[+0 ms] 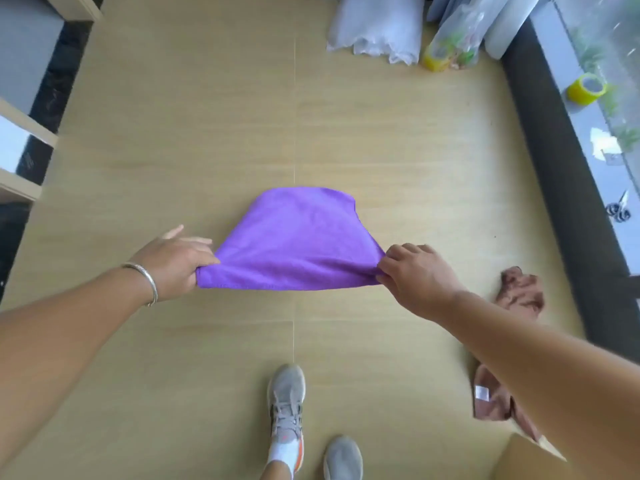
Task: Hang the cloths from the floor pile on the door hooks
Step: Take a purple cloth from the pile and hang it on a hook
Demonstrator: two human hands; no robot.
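Currently: I hold purple cloth (294,244) spread above floor, left hand (173,263) and right hand (415,275) each pinching near corner. Brown cloths (519,289) remain near right; hooks unseen.

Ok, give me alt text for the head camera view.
Seen from above, the left hand and right hand pinch a purple cloth stretched between them over a wooden floor. Brown cloths lie crumpled at right.
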